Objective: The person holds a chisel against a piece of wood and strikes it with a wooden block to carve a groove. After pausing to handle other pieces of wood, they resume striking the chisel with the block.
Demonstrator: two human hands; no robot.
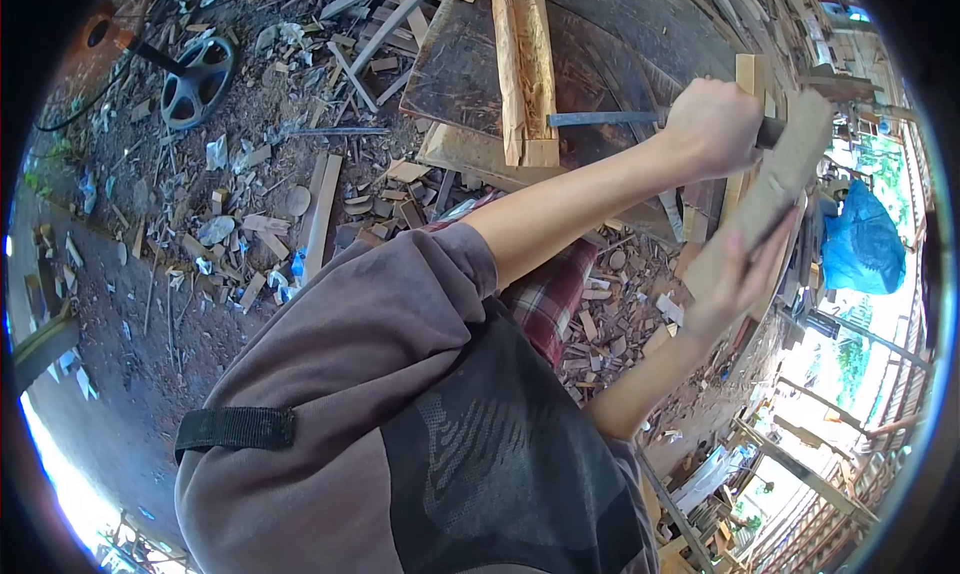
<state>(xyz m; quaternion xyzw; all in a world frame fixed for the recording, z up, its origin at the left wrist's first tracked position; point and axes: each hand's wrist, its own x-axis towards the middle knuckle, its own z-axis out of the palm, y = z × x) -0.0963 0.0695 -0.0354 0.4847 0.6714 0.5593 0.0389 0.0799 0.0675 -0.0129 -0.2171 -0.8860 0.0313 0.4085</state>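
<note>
My left hand (712,124) is closed in a fist around a chisel (605,119). The flat metal blade points left, its tip right at the edge of a pale wooden piece (528,74) with a rough hollow cut along it. That piece lies on a dark, worn wooden board (460,69). Lower right, my right hand (737,289), smeared by motion, grips a thick wooden club (790,159). The club slants up toward the butt of the chisel and overlaps it in this view.
Wood offcuts and chips (610,324) litter the ground below the board. A spoked wheel (198,82) sits at upper left. Loose planks (385,24) lean near the board, and a blue plastic bag (865,242) hangs at right. Plaid cloth (555,299) shows under my arms.
</note>
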